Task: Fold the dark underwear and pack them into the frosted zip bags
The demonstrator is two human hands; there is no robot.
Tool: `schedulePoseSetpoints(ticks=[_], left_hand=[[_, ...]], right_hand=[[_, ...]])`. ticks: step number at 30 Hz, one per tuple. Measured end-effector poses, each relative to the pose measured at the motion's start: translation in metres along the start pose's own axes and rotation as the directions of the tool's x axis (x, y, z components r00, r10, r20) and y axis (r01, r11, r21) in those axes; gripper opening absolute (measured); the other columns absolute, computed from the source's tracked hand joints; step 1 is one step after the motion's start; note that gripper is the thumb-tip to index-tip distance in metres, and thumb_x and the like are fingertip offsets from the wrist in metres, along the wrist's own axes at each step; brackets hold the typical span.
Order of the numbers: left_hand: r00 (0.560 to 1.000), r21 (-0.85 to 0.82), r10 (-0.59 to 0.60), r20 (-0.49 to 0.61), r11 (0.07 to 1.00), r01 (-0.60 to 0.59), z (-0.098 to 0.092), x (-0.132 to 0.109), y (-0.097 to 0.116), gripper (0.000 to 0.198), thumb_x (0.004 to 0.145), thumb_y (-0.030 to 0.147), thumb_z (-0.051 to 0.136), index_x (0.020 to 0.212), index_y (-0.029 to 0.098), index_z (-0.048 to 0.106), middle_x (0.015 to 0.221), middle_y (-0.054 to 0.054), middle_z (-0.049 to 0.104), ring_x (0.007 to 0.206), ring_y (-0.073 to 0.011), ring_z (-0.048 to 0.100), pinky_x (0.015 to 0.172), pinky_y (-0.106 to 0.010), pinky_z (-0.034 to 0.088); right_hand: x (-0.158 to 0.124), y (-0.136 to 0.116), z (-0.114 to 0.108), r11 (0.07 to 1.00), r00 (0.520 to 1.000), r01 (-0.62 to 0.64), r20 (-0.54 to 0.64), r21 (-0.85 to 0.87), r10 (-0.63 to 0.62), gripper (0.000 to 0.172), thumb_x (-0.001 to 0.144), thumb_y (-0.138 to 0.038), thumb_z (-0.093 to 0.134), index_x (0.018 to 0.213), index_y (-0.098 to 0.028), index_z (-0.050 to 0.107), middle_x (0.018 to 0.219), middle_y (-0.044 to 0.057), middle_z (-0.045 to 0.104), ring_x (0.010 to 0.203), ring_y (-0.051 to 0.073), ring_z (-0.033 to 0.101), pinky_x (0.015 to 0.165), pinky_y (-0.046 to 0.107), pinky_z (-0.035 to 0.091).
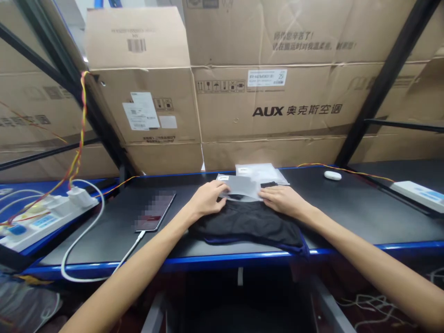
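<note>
A black cloth garment with dark blue edging (249, 226) lies on the desk, its near edge reaching the front rim. On its far part is a translucent plastic bag (242, 186) with a small white label at the upper left. My left hand (208, 199) has its fingers curled around the bag's left side, the thumb near the cloth. From the other side, my right hand (282, 200) is closed on the bag's right edge, its fingertips by the cloth. Behind them lies another flat plastic bag (260, 172), partly covered. What the bag over the garment contains cannot be made out.
A phone (156, 212) with a white charging cable (99, 217) lies left. Power strips stand at far left (45, 215) and far right (419, 194). A small white case (332, 175) sits right. Cardboard (277, 134) and black frame posts (378, 88) rise behind.
</note>
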State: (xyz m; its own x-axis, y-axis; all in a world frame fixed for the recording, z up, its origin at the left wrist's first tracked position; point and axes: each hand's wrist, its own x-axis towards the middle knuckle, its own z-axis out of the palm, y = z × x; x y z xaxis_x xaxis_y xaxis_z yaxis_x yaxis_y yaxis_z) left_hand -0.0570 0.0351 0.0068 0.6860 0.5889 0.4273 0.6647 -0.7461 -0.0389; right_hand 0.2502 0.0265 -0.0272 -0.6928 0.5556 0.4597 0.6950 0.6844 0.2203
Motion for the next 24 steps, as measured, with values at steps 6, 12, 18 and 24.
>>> schedulePoseSetpoints(ticks=[6, 12, 18, 24], left_hand=[[0.979, -0.009, 0.193, 0.058, 0.981, -0.193, 0.019, 0.029, 0.035, 0.022, 0.095, 0.029, 0.055, 0.111, 0.018, 0.065, 0.118, -0.008, 0.067, 0.109, -0.0215, 0.064, 0.093, -0.031, 0.052], [0.982, 0.118, 0.170, 0.087, 0.977, -0.180, 0.039, 0.052, 0.057, 0.027, 0.100, 0.035, 0.046, 0.101, 0.018, 0.067, 0.092, -0.007, 0.071, 0.086, -0.0225, 0.068, 0.073, -0.031, 0.052], [0.992, 0.132, 0.127, 0.003, 0.983, -0.127, 0.047, 0.052, 0.058, 0.024, 0.099, 0.034, 0.047, 0.106, 0.023, 0.068, 0.085, -0.004, 0.071, 0.078, -0.0207, 0.067, 0.065, -0.029, 0.047], [0.978, 0.195, 0.207, 0.002, 0.959, -0.203, 0.040, 0.049, 0.054, 0.022, 0.097, 0.028, 0.048, 0.091, 0.019, 0.067, 0.091, -0.004, 0.069, 0.078, -0.0183, 0.063, 0.064, -0.029, 0.045]], right_hand=[[0.001, -0.004, 0.001, 0.999, 1.000, 0.026, 0.008, -0.033, -0.026, 0.030, 0.094, -0.016, 0.047, 0.112, -0.015, 0.070, 0.114, 0.014, 0.073, 0.099, 0.026, 0.072, 0.086, 0.036, 0.057], [0.001, -0.006, 0.002, 1.000, 1.000, -0.014, 0.000, 0.007, 0.014, 0.028, 0.096, -0.018, 0.044, 0.106, -0.017, 0.071, 0.109, 0.012, 0.075, 0.097, 0.025, 0.072, 0.086, 0.035, 0.057], [-0.002, -0.005, 0.006, 0.999, 0.999, -0.036, -0.013, 0.030, 0.036, 0.027, 0.097, -0.020, 0.045, 0.107, -0.018, 0.070, 0.109, 0.011, 0.075, 0.096, 0.024, 0.072, 0.083, 0.033, 0.058], [-0.006, -0.002, 0.007, 0.999, 0.999, -0.026, -0.037, 0.030, 0.027, 0.028, 0.096, -0.018, 0.045, 0.109, -0.020, 0.070, 0.108, 0.009, 0.075, 0.093, 0.022, 0.073, 0.078, 0.030, 0.058]])
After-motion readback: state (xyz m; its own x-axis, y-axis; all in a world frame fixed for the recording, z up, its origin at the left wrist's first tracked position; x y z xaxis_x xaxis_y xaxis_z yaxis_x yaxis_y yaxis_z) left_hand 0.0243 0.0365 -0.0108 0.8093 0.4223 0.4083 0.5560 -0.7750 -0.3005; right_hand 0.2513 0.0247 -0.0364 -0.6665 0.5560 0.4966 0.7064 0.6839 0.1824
